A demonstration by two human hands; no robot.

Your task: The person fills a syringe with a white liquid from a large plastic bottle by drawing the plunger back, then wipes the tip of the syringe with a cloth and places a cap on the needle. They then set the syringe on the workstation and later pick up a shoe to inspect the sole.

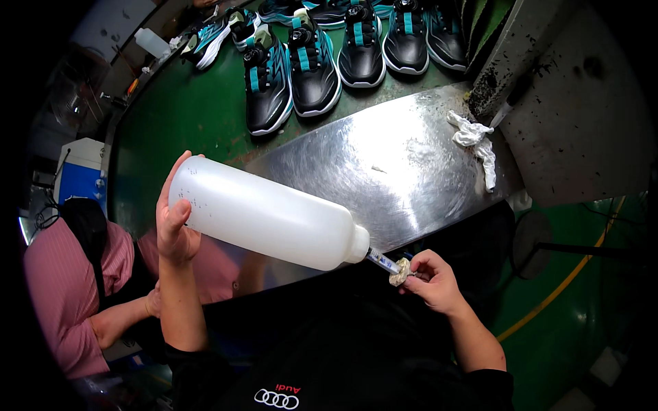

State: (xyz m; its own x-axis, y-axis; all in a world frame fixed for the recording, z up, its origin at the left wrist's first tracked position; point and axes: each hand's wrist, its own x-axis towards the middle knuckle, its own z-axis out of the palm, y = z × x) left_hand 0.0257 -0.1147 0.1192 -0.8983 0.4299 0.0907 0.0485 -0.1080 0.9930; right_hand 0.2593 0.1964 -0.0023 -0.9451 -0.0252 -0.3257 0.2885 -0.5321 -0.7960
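Observation:
A large translucent white plastic bottle (267,212) lies tilted in the air, its base to the left and its neck to the lower right. My left hand (177,229) is wrapped round the base end, thumb on the near side. At the bottle's mouth is a clear syringe (382,260) with dark markings; whether its tip goes inside cannot be seen. A lumpy, off-white wad (399,272) surrounds the syringe's rear end. There my right hand (437,282) is closed on the syringe with thumb and fingers, which partly hide the plunger.
Below the bottle is a shiny metal plate (329,151) on a green tabletop (171,116). Several black and teal sneakers (267,89) line the far side. Crumpled white cloth (474,137) lies by a stained metal post. A person in a pink striped garment (75,274) sits at left.

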